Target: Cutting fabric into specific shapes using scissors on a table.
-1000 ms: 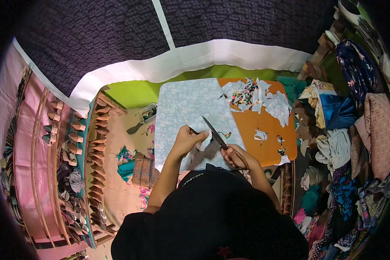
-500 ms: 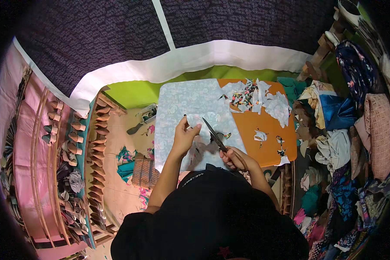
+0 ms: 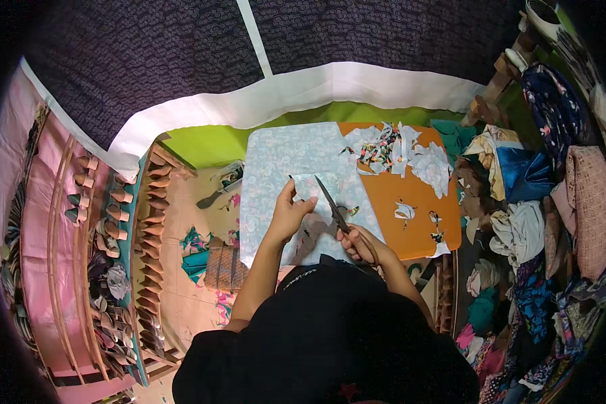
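My right hand (image 3: 360, 244) is closed round the handles of a long pair of scissors (image 3: 332, 206). The blades point up and to the left, over the pale patterned fabric (image 3: 269, 151) that covers the left part of the table. Left of the blades, my left hand (image 3: 291, 214) is closed, thumb toward the fingers, on a pale piece of cloth (image 3: 306, 182). This piece blends into the fabric beneath, so its outline is hard to make out. The scissor tip is beside the piece's right edge.
White and floral scraps (image 3: 390, 151) lie on the orange tabletop (image 3: 384, 232) at the right. Folded and crumpled fabrics (image 3: 522, 232) are piled farther right. Racks of shoe-shaped forms (image 3: 153, 249) stand at the left. Teal cloth (image 3: 195, 262) and offcuts lie on the floor.
The scissors and my right hand have shifted slightly up and left. My left hand has moved a little to the right, its thumb lower.
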The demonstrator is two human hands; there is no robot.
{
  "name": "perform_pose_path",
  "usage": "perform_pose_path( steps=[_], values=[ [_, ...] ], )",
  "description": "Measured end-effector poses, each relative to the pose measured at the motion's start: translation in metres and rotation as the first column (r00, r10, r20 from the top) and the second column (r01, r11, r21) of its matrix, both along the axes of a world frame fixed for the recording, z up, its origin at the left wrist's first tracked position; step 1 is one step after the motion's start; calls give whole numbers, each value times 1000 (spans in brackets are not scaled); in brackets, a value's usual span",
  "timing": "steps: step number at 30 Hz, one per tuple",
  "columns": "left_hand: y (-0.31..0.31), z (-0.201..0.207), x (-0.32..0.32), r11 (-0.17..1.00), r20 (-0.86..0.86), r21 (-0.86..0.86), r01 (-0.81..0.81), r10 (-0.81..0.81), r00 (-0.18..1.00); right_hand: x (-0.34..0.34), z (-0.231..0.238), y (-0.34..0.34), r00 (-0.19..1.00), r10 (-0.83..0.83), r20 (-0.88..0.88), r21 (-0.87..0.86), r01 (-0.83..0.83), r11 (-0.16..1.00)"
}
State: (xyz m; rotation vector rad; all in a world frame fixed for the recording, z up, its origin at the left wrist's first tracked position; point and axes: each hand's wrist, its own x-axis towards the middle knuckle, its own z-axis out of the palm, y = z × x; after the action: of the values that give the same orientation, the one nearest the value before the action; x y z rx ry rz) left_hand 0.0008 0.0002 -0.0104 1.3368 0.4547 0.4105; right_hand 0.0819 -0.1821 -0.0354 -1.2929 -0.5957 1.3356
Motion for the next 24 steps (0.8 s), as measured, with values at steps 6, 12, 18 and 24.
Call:
perform_pose_path(
  steps=[6,12,18,24],
  values=[
    [1,-3,0,1000,-13,12,-13,13,1000,0,2,0,999,29,30,47,-31,998],
    [3,-2,-1,999,-19,32,-19,20,1000,0,9,3,988,65,137,23,-68,997],
    [2,0,-2,999,-24,35,10,-9,1000,0,5,2,988,35,151,16,-38,999],
    [2,3,-4,999,-53,44,16,-14,998,1,10,1,974,75,214,16,-80,997]
  ],
)
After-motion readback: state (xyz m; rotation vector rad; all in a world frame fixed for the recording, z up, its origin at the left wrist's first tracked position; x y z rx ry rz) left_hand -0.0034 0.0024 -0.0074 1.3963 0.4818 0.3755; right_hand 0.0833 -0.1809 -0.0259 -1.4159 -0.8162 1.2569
